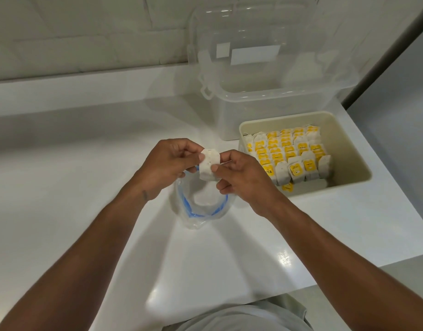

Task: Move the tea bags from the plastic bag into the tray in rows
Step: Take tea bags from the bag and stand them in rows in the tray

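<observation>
A white tea bag (209, 167) is held up between both hands above the plastic bag. My left hand (167, 163) pinches its left edge and my right hand (239, 175) pinches its right edge. Below them the clear plastic bag (201, 204) with a blue zip rim lies open on the white counter, with at least one more tea bag (204, 197) inside. To the right stands the cream tray (344, 139), holding several rows of upright tea bags (289, 151) with yellow tags. One yellow tag (287, 187) lies flat at the tray's near side.
A clear plastic storage box (265, 75) with its lid raised stands behind the tray against the wall. The white counter (86, 163) ends just right of the tray and at its near edge. A grey vertical panel (396, 68) rises at the far right.
</observation>
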{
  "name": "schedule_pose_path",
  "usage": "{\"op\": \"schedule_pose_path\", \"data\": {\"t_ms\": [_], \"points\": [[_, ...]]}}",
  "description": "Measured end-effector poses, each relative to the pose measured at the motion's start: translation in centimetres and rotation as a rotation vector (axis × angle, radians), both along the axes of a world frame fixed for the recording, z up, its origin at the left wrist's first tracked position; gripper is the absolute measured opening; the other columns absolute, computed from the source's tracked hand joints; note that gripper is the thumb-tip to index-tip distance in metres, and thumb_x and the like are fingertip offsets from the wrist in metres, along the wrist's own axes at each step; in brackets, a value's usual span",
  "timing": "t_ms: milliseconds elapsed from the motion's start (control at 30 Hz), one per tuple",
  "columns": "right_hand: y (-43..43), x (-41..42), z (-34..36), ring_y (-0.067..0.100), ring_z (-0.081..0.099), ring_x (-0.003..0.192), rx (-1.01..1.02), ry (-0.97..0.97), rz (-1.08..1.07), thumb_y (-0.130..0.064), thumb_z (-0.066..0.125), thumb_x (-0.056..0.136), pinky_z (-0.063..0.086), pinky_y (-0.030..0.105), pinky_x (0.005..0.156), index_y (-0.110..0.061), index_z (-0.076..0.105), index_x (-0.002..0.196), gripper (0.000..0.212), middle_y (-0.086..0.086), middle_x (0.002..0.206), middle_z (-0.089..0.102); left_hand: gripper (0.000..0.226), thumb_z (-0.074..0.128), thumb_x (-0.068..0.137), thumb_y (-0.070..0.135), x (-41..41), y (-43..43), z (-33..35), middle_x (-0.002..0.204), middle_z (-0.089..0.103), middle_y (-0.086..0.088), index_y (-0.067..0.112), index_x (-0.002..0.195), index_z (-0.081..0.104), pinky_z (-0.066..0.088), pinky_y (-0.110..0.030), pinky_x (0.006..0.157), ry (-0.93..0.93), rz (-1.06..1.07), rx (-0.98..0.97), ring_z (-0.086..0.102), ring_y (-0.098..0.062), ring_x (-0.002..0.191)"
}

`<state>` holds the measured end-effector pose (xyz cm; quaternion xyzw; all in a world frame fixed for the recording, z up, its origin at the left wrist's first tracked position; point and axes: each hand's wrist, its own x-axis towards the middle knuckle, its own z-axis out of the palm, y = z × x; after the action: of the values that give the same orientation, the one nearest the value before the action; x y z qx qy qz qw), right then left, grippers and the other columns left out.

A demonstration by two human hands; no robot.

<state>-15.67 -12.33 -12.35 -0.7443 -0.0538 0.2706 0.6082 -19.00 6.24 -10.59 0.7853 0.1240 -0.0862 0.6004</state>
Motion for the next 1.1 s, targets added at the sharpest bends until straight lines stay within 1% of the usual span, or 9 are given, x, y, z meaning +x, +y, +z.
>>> {"op": "schedule_pose_path", "data": {"t_ms": [133,267,400,500,667,767,867,1000,1100], "points": [[0.0,-0.4,-0.1,0.012,0.066,0.070,0.015,-0.001,-0.045,-0.020,0.064,0.094,0.056,0.027,0.066,-0.014,0.066,0.104,0.012,-0.002,0.082,0.068,0.004,0.069,0.092,0.024,0.0,-0.4,-0.1,0.092,0.069,-0.011,0.024,0.092,0.074,0.047,-0.029,0.069,-0.013,-0.010,0.046,0.061,-0.009,0.071],[0.0,-0.9,-0.2,0.012,0.067,0.075,0.014,-0.003,-0.039,-0.021,0.062,0.095,0.056,0.025,0.065,-0.018,0.068,0.102,0.010,-0.004,0.082,0.067,0.005,0.066,0.095,0.024,-0.3,-1.0,-0.3,0.078,0.065,-0.003,0.024,0.094,0.070,0.047,-0.027,0.066,-0.003,-0.035,0.050,0.061,-0.010,0.067],[-0.4,-1.1,0.4,0.011,0.068,0.081,0.027,-0.026,0.029,-0.018,0.055,0.097,0.059,0.026,0.069,-0.029,0.071,0.105,0.020,-0.002,0.092,0.072,0.007,0.062,0.098,0.019,-0.4,-1.3,-0.2,0.087,0.069,-0.002,0.020,0.102,0.067,0.050,-0.030,0.073,0.021,-0.023,-0.076,0.065,-0.012,0.079],[-0.6,-1.3,0.8,0.010,0.068,0.080,0.025,-0.104,0.035,-0.015,0.051,0.099,0.058,0.029,0.072,-0.026,0.071,0.110,0.025,-0.006,0.093,0.073,0.021,0.060,0.098,0.016,-0.3,-1.3,0.0,0.092,0.070,-0.001,0.024,0.116,0.065,0.052,-0.031,0.077,0.038,-0.021,-0.176,0.070,-0.014,0.086],[-1.2,-0.5,0.2,0.004,0.065,0.072,-0.154,-0.394,-0.091,-0.033,0.073,0.086,0.057,0.032,0.069,-0.027,0.068,0.093,0.011,-0.014,0.076,0.068,0.037,0.068,0.091,0.029,0.0,-1.8,1.0,0.093,0.071,-0.003,0.027,0.128,0.062,0.055,-0.038,0.090,0.046,-0.070,-0.328,0.069,-0.016,0.092],[-1.8,0.0,0.2,0.004,0.060,0.067,-0.245,-0.488,-0.151,-0.040,0.079,0.079,0.052,0.028,0.067,-0.027,0.063,0.090,0.024,-0.011,0.076,0.064,0.035,0.070,0.091,0.010,0.5,-2.6,1.3,0.074,0.063,0.001,0.022,0.124,0.064,0.056,-0.035,0.087,0.008,-0.123,-0.261,0.065,-0.012,0.081],[-2.8,0.8,0.5,0.005,0.059,0.071,-0.260,-0.439,-0.148,-0.042,0.083,0.073,0.050,0.026,0.070,-0.032,0.062,0.104,0.040,-0.013,0.092,0.063,0.029,0.064,0.095,0.005,1.2,-3.0,1.9,0.084,0.069,-0.008,0.020,0.119,0.066,0.055,-0.035,0.085,-0.021,-0.178,-0.167,0.066,-0.016,0.084],[-4.9,2.1,1.0,0.000,0.058,0.061,-0.245,-0.374,-0.052,-0.033,0.081,0.077,0.046,0.025,0.064,-0.030,0.071,0.094,0.020,-0.014,0.081,0.068,0.018,0.071,0.090,0.008,2.6,-3.9,2.6,0.091,0.076,-0.004,0.021,0.103,0.070,0.055,-0.047,0.090,-0.079,-0.264,0.019,0.069,-0.032,0.091],[-7.1,3.2,1.1,-0.002,0.056,0.059,-0.287,-0.381,-0.037,-0.030,0.081,0.078,0.043,0.021,0.060,-0.029,0.070,0.084,0.012,-0.011,0.077,0.068,0.012,0.079,0.084,0.021,4.0,-5.4,2.8,0.084,0.074,0.007,0.030,0.090,0.074,0.056,-0.048,0.087,-0.155,-0.291,0.274,0.070,-0.018,0.083]]}}
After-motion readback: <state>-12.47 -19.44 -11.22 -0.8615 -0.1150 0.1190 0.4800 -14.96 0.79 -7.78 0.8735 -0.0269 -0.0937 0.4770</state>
